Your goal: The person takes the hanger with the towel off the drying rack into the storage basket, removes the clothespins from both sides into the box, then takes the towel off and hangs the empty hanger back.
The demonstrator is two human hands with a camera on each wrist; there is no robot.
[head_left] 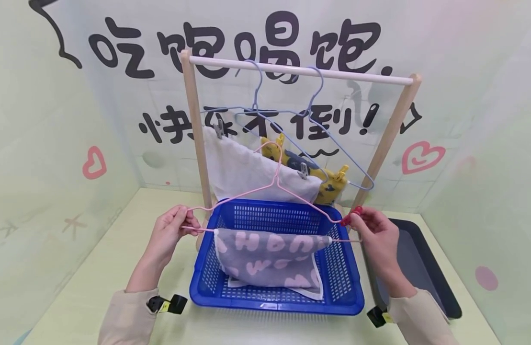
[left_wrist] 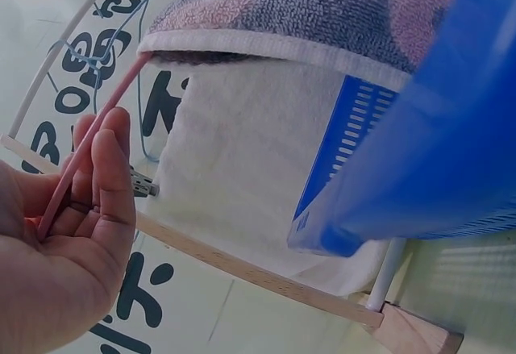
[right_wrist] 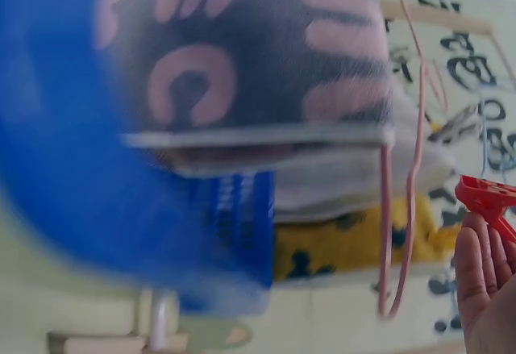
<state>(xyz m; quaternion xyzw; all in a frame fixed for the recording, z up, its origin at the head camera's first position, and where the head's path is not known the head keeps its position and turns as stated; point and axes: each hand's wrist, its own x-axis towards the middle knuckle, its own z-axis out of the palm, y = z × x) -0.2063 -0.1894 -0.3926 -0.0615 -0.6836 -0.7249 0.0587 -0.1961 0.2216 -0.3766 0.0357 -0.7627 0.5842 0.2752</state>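
A grey towel with pink letters (head_left: pixel 269 258) is draped over the lower bar of a pink clothes hanger (head_left: pixel 276 178), above a blue basket (head_left: pixel 274 306). My left hand (head_left: pixel 172 227) grips the hanger's left end; in the left wrist view the fingers (left_wrist: pixel 113 177) curl round the pink wire. Beside the hanger's right end, my right hand (head_left: pixel 377 235) pinches a red clothespin (head_left: pixel 350 216). The right wrist view has this red clothespin (right_wrist: pixel 488 197) between thumb and fingers, with the hanger's looped end apart from the hand.
Behind the basket stands a wooden rack with a white rail (head_left: pixel 301 70). Two blue hangers hang there, carrying a white towel (head_left: pixel 243 165) and a yellow patterned cloth (head_left: pixel 330 192), held by clips. A dark tray (head_left: pixel 429 273) lies right of the basket.
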